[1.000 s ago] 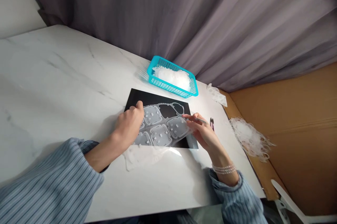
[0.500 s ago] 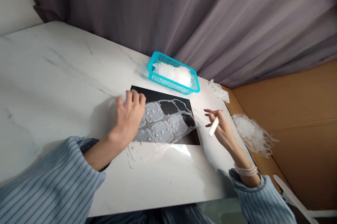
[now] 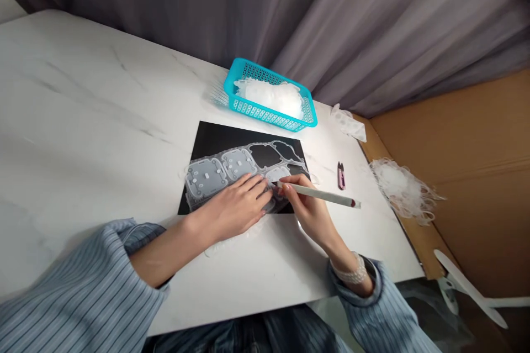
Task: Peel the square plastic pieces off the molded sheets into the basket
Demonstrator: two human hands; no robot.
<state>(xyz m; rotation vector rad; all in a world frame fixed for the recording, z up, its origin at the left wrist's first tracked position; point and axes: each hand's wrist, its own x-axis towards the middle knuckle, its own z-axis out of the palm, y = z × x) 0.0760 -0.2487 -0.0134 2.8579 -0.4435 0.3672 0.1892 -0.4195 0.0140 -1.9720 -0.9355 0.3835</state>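
Gray drapes [image 3: 186,5] hang behind a marbled white tabletop [image 3: 103,121], where my left hand [image 3: 236,206] lies flat, palm down, on one translucent molded sheet [image 3: 207,176] over one black rectangular mat [image 3: 211,135]. My right hand [image 3: 306,204] pinches one slim white pen-like tool [image 3: 323,194], tip toward the sheet. Nearby sit one perforated turquoise basket [image 3: 256,111] and one pair of snips [image 3: 341,176].
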